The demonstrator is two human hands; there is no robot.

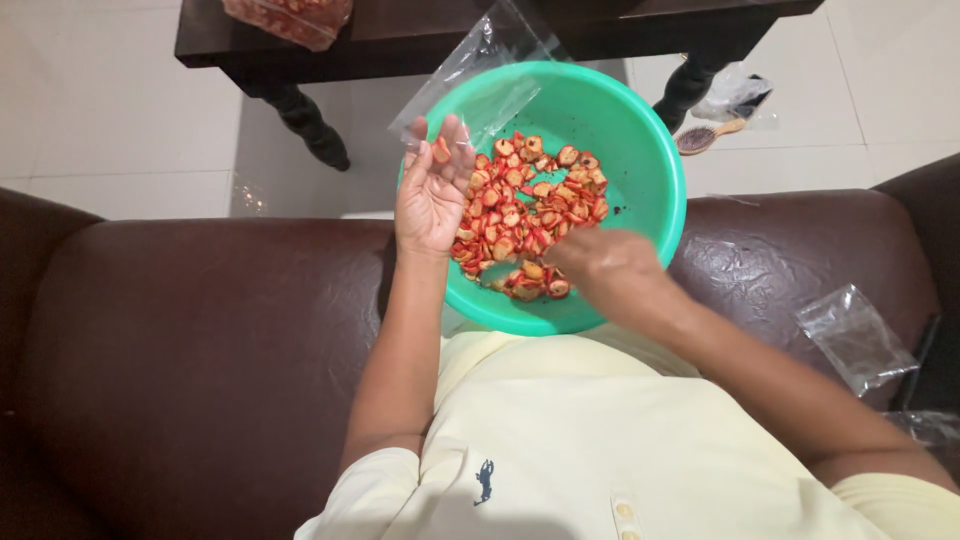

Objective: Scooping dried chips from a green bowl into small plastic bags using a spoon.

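Your left hand (432,190) is open, palm up, w/ a red slice on the fingers, holding a clear plastic bag (480,75) over the green bowl (640,170). Your right hand (600,268) reaches into the red slices (530,205) in the bowl; it's blurred, so grip can't be told.

Clear plastic bag (480,75) held open at left grip (432,190), above green bowl (640,170). Filled bag (290,18) of red pieces on dark bench (420,35). Empty clear bag (852,338) on brown sofa (200,350). Possibly another wrapper (730,98) on floor.
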